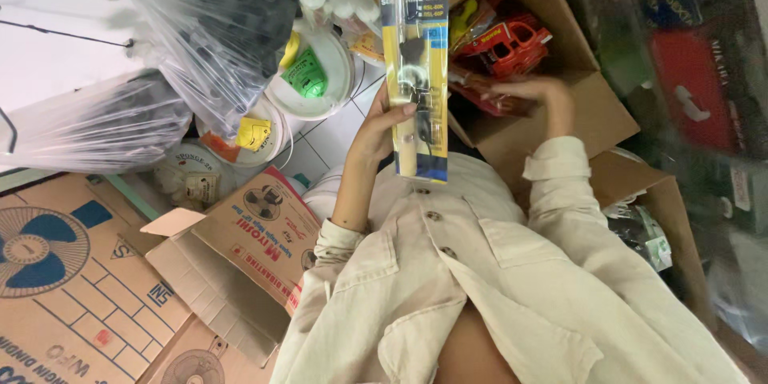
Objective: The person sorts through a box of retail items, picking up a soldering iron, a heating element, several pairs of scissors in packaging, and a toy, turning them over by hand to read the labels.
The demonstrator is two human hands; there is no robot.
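Sorting is my read of the step in hand: one item is up for a look while the other hand goes back to the stock. The left hand (pixel 382 124) holds a long yellow-and-blue carded pack (pixel 416 48) upright in front of the chest. Its fingers are closed round the lower part of the card with the thumb laid across the front, a firm but light pinch. Inside the pack I see a slim tool with a pale wooden handle. The pack's top end overlaps the edge of the open cardboard box (pixel 608 120) behind it.

The right hand (pixel 534 92) reaches over the box rim. Its fingers are curled loosely and pointing down at the red packaged goods (pixel 512 40) inside. I cannot tell whether it has hold of anything — the fingertips are blurred and partly hidden by the wrist.

Around me are bulging clear plastic bags (pixel 208 24), white tubs (pixel 320 72) on the tiled floor (pixel 336 136), and fan cartons (pixel 72 272) lower left.

Any next move, as I judge it, calls for keeping the pack steady — it is tall, thin and held low, so it could tip. It also calls for a clear view of the right fingertips before they close on anything in that crowded box.
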